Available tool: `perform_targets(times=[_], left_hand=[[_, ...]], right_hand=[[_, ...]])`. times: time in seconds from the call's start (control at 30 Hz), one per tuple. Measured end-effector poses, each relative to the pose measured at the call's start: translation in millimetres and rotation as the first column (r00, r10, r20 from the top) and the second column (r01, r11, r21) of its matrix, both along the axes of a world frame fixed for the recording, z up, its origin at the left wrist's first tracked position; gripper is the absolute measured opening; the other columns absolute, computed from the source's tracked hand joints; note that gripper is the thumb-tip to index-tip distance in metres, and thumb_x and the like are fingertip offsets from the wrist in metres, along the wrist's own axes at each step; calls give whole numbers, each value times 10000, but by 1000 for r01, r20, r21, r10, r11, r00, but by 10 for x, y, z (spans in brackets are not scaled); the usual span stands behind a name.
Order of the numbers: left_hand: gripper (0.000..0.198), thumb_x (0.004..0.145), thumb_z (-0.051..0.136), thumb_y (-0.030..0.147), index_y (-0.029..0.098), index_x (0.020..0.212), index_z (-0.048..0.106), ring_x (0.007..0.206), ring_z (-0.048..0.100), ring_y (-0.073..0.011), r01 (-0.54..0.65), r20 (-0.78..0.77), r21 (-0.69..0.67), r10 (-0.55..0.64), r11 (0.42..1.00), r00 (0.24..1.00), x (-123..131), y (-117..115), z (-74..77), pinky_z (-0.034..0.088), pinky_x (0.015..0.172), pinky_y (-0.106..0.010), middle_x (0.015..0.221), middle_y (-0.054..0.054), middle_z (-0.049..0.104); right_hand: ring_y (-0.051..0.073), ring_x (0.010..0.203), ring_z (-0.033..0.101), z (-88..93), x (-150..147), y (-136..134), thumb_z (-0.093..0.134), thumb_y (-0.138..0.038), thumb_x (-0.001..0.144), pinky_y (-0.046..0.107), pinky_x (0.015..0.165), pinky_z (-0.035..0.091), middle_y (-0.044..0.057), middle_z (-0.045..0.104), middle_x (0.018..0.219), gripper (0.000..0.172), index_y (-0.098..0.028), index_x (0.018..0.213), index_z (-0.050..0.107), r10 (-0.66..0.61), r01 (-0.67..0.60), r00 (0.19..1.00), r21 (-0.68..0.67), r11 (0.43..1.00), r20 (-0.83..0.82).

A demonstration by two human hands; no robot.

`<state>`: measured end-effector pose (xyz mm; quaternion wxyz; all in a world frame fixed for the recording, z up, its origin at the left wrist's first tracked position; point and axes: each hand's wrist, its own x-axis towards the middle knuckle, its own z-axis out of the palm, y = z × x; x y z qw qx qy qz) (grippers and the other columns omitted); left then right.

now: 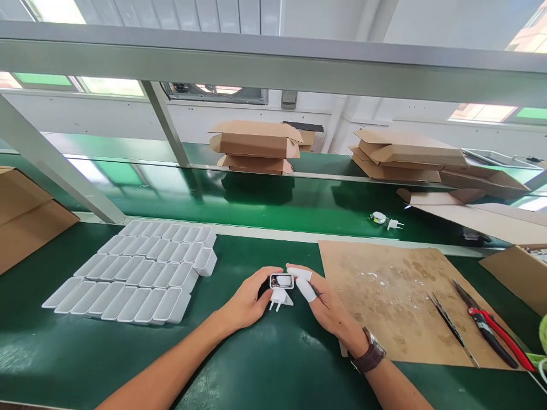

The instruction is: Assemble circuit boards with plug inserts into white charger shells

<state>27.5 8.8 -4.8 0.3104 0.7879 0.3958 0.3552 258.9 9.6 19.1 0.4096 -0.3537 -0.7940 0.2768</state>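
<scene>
Both my hands meet over the green table near its middle. My left hand (248, 300) and my right hand (322, 302) together hold a small white plug adapter (281, 288), its open face up and its two prongs pointing down at the table. Inside the open housing some parts show. White finger cots cover two fingers of my right hand, and a brown watch sits on that wrist. To the left lie several rows of white plastic housings (141, 273), laid side by side.
A worn brown board (397, 302) lies to the right with tweezers (453, 327) and red-handled cutters (491, 330) on it. A loose white plug (394, 225) rests on the green conveyor belt (256, 199). Folded cardboard boxes (256, 147) are stacked behind it.
</scene>
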Motion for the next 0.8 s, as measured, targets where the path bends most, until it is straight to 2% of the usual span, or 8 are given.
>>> perform_targets(times=[0.13, 0.2, 0.3, 0.43, 0.57, 0.67, 0.73, 0.8], left_hand=[[674, 980, 432, 117, 288, 1598, 226, 1395, 541, -227, -6, -135, 121, 23, 993, 991, -41, 13, -93, 361, 1229, -559, 1489, -91, 579], [697, 993, 438, 135, 302, 1616, 173, 1380, 558, -223, 21, -169, 126, 0, 992, 986, -48, 10, -100, 356, 1236, -548, 1490, -81, 581], [670, 1014, 471, 202, 310, 1615, 194, 1399, 537, -241, 7, -154, 100, 9, 995, 988, -44, -15, -77, 414, 1202, -519, 1514, -87, 556], [661, 1008, 556, 332, 316, 1597, 256, 1446, 474, -285, -89, -84, 18, 91, 996, 992, -40, -61, -49, 534, 1080, -466, 1557, -114, 500], [725, 996, 585, 364, 327, 1606, 195, 1466, 446, -286, -116, 8, 39, 116, 992, 993, -45, -90, -30, 493, 1130, -482, 1603, -120, 431], [769, 975, 619, 390, 323, 1604, 181, 1448, 470, -295, -121, 64, 55, 118, 991, 991, -30, -98, -7, 476, 1148, -500, 1590, -131, 442], [774, 951, 653, 404, 316, 1588, 224, 1414, 509, -299, -119, 81, 67, 113, 991, 990, -9, -98, 4, 495, 1131, -494, 1558, -136, 478], [737, 920, 693, 401, 304, 1546, 317, 1352, 567, -300, -117, 80, 99, 109, 988, 991, 14, -94, 1, 523, 1099, -483, 1493, -135, 538]], right_hand=[[243, 1240, 636, -48, -57, 46, 605, -208, 994, 454, 1051, 569, 95, 645, 1345, 416, -301, 1398, 577, 70, -80, 993, 101, 992, 95], [236, 1250, 627, -60, -79, 56, 590, -181, 1002, 435, 1053, 569, 104, 630, 1357, 457, -304, 1439, 537, 91, -115, 986, 175, 978, 140], [222, 1217, 646, -81, -84, 63, 512, -145, 1029, 407, 1025, 590, 108, 634, 1338, 470, -302, 1472, 494, 74, -113, 984, 246, 963, 162], [210, 1150, 677, -99, -63, 57, 500, -98, 1015, 371, 950, 627, 94, 657, 1277, 467, -305, 1433, 518, 10, -44, 993, 305, 951, 114], [215, 1144, 678, -79, -72, 36, 533, -67, 989, 370, 941, 626, 83, 649, 1288, 459, -312, 1376, 558, -36, 26, 999, 298, 954, 25], [209, 1063, 701, -97, -101, 35, 539, -86, 988, 337, 876, 634, 83, 671, 1248, 349, -275, 1269, 620, 11, -30, 996, 221, 975, 85], [204, 1026, 707, -138, -118, 42, 527, -88, 986, 329, 851, 633, 85, 680, 1221, 315, -258, 1230, 631, 33, -57, 992, 200, 978, 121], [211, 1038, 706, -187, -125, 48, 516, -85, 980, 345, 861, 635, 90, 681, 1217, 344, -259, 1264, 604, 2, -30, 992, 220, 975, 126]])
